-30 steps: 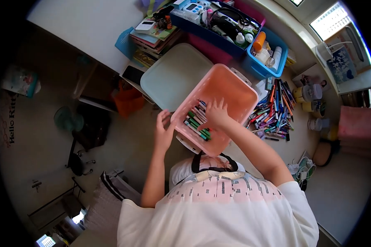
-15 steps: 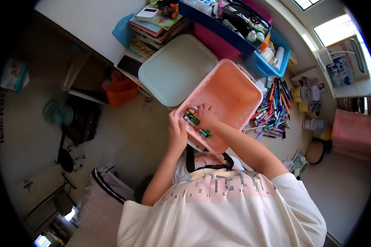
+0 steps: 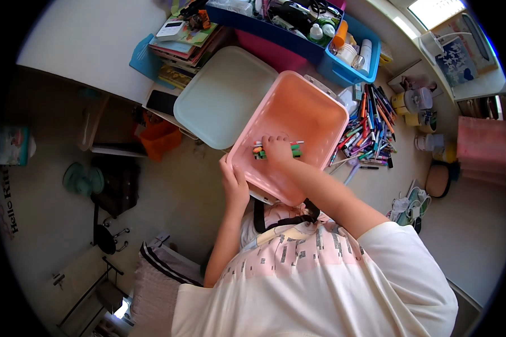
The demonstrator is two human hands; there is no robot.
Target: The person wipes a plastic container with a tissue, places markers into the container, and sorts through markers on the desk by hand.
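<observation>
Head view: in the middle of the frame sits a salmon-pink rectangular plastic bin (image 3: pixel 306 115), tilted toward the person. The left hand (image 3: pixel 234 182) grips the bin's near-left rim, fingers curled over the edge. The right hand (image 3: pixel 276 150) reaches inside and is closed around a small bundle of coloured marker pens (image 3: pixel 275 150), whose green, orange and white ends stick out on either side of the fist.

As a judgement, the sorting looks only partly done. The bundle in the fist is the only set of pens visible in the bin, whose floor is otherwise bare. A large loose heap of coloured pens and markers (image 3: pixel 371 132) lies on the pale surface just right of the bin, so most of the pens appear to remain outside it.

The bin itself is smooth and matte, with rounded corners and a white clip handle at its far end.

At the bin's upper left lies a pale grey-green rounded plastic lid (image 3: pixel 222 95), flat and just beside it. Along the top of the frame stands a blue plastic crate (image 3: pixel 351 76) crowded with bottles and tubes. At the upper left is a stack of books (image 3: pixel 180 48).
</observation>
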